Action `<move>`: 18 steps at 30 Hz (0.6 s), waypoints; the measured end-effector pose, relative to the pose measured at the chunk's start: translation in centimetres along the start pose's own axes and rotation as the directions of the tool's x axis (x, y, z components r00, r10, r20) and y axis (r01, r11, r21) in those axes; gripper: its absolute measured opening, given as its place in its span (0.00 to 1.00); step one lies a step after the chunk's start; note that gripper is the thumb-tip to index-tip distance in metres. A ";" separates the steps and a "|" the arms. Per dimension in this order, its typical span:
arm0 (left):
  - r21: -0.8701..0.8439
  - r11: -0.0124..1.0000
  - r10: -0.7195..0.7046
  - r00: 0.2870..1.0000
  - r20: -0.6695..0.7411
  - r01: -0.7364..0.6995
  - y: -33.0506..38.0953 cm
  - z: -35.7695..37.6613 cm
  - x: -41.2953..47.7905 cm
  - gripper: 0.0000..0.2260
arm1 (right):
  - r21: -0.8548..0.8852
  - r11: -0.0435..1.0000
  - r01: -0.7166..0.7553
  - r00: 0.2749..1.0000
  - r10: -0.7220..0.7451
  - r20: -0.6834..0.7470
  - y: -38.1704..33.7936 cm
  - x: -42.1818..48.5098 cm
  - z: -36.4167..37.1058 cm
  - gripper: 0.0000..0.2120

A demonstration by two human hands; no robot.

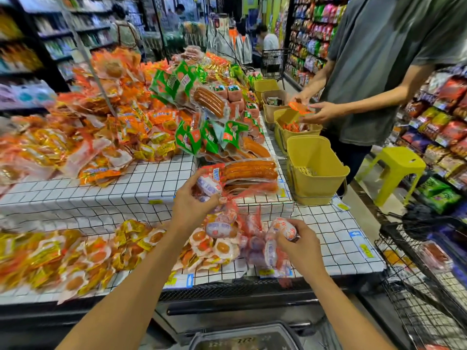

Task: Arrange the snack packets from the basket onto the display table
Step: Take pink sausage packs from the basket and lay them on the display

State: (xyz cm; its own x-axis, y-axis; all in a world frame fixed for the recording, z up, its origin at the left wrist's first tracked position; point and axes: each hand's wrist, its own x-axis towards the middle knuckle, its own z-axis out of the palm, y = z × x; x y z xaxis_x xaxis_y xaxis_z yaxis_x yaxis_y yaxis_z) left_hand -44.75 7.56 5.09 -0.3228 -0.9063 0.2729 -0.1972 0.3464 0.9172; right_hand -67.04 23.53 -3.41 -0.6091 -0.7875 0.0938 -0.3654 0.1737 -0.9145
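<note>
My left hand is closed around a white snack packet in red netting, held above the lower tier of the display table. My right hand grips another white and orange netted packet just over the table's front right part. More netted packets lie between my hands on the checked cloth. An empty yellow basket stands on the table's right edge, beyond my right hand.
Piles of orange, yellow and green sausage packs cover the table's upper tier and lower left. A person in a grey shirt handles packets over further yellow baskets. A black wire cart and a yellow stool stand at right.
</note>
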 end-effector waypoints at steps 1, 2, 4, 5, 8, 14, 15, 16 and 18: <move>-0.018 1.000 0.002 1.000 -0.012 -0.002 0.0 -0.3 -0.1 0.28 | 0.003 1.000 0.002 1.000 -0.002 -0.003 -0.3 -0.1 0.2 0.15; -0.023 1.000 0.004 1.000 -0.027 -0.005 0.2 -0.6 -0.2 0.28 | 0.002 1.000 0.006 1.000 -0.006 -0.007 -0.5 -0.1 0.4 0.14; -0.020 1.000 0.000 0.999 -0.053 -0.001 0.6 -1.2 -0.4 0.27 | -0.003 1.000 0.014 1.000 -0.014 -0.010 -0.9 -0.2 0.9 0.15; -0.023 1.000 0.000 0.999 -0.048 -0.001 0.7 -1.4 -0.4 0.27 | -0.003 1.000 0.014 1.000 -0.014 -0.008 -1.1 -0.2 1.1 0.15; -0.013 1.000 0.005 0.999 -0.032 -0.006 1.2 -1.9 -0.7 0.28 | 0.017 1.000 0.018 1.000 -0.018 -0.004 -1.6 -0.2 1.4 0.14; 0.065 0.996 0.053 0.998 0.022 -0.054 2.9 -1.4 0.1 0.29 | 0.037 0.999 0.012 1.000 -0.012 0.000 -2.1 -0.3 1.3 0.15; 0.099 0.993 0.064 0.997 0.047 -0.068 3.0 -1.3 0.2 0.29 | 0.027 1.000 0.006 1.000 -0.006 0.009 -2.0 -0.3 1.4 0.16; 0.122 0.989 0.075 0.995 0.066 -0.082 3.0 -1.1 0.1 0.29 | 0.014 1.000 0.000 1.000 -0.001 0.015 -1.7 -0.3 1.6 0.16; 0.141 0.984 0.093 0.991 0.097 -0.106 2.7 -0.7 -0.2 0.29 | -0.007 1.000 -0.016 1.000 0.016 0.020 -1.2 -0.4 1.9 0.17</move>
State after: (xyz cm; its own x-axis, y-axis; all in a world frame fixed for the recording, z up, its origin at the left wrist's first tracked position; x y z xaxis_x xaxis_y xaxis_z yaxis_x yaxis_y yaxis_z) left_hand -44.59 8.55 7.70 -0.4283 -0.8423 0.3274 -0.2907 0.4715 0.8326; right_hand -65.06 22.48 -3.10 -0.6007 -0.7963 0.0708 -0.3602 0.1905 -0.9132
